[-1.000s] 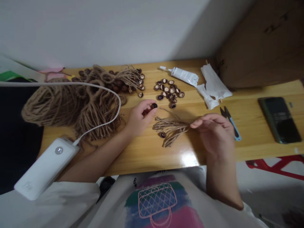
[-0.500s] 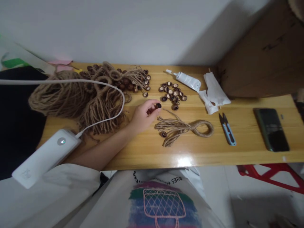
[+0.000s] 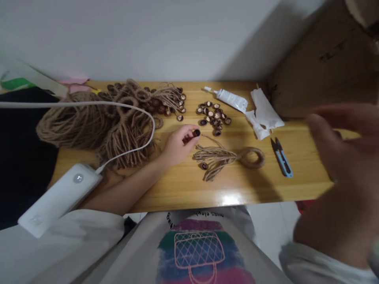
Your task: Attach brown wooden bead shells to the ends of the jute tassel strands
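Note:
My left hand [image 3: 179,145] rests on the table and pinches a dark brown nutshell half [image 3: 196,133] between thumb and fingertips. Just right of it lies a tan twine tassel [image 3: 216,154] with a wrapped ring [image 3: 259,158] at its right end. One loose nutshell half [image 3: 204,166] sits among the tassel's strands. Behind is a small heap of nutshell halves [image 3: 217,115], some showing pale insides. My right hand [image 3: 345,165] is raised large and blurred at the right, over the table's right end; its fingers are smeared, so whether it holds anything is unclear.
Bundled twine [image 3: 74,120] and more nutshells fill the table's left. A white power bank [image 3: 60,197] with a cable lies near my left forearm. At the back are a glue tube [image 3: 232,99] and white tissue [image 3: 266,110]. Blue thread snips [image 3: 282,157] lie right, before a cardboard box [image 3: 314,75].
My right hand has come into view from the right and covers the phone. My left hand stays in place, with the shell's dark opening turned more toward the camera.

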